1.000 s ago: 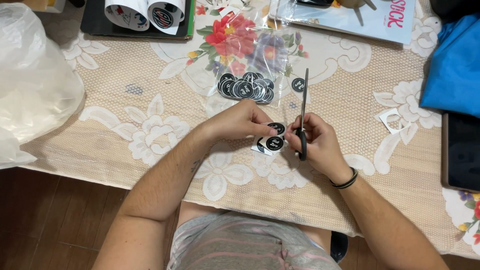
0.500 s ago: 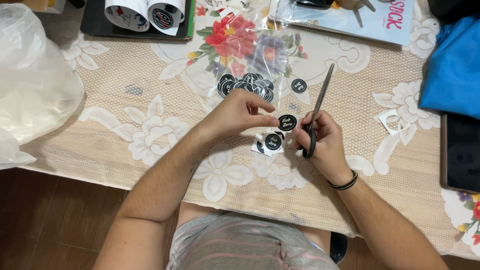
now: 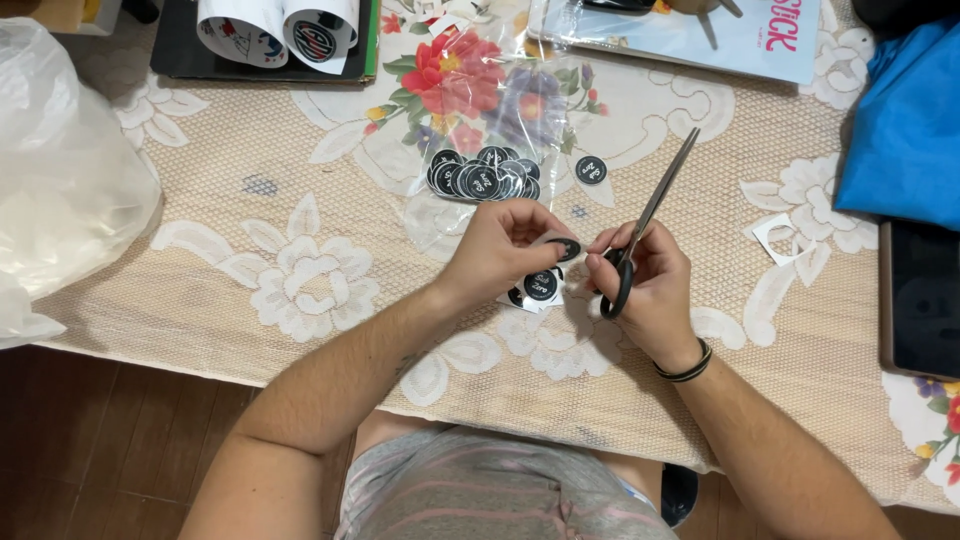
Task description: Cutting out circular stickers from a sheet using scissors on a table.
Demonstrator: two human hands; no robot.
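Left hand (image 3: 500, 250) pinches a half-hidden sticker strip (image 3: 548, 285) — right hand (image 3: 645, 280) grips scissors (image 3: 650, 215).

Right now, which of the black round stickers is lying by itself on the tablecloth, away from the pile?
The single black round sticker just right of the heap on the clear plastic bag; it lies alone on the lace tablecloth, untouched.
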